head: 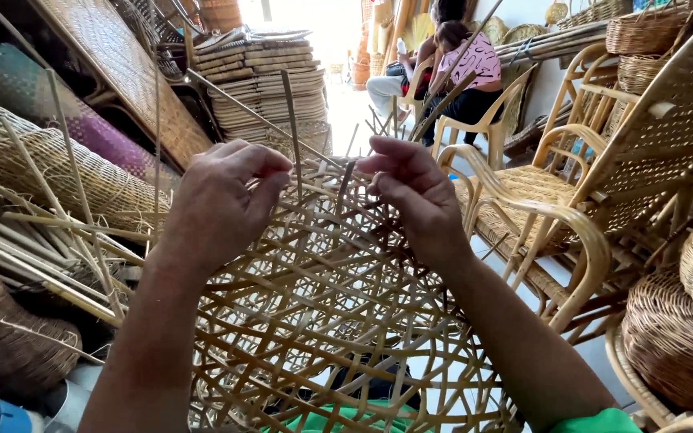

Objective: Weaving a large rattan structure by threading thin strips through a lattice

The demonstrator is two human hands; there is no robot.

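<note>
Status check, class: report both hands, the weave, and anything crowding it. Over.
Left hand pinching upright strip. Right hand on open-weave basket rim. Chair close right.

Half-woven open-lattice cane basket (322, 321) lies tilted, loose strips (292, 128) sticking upward

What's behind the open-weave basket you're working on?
Past the open-weave basket and both hands, left hand and right hand, stand stacked woven mats and seated people. The floor directly behind is covered.
</note>
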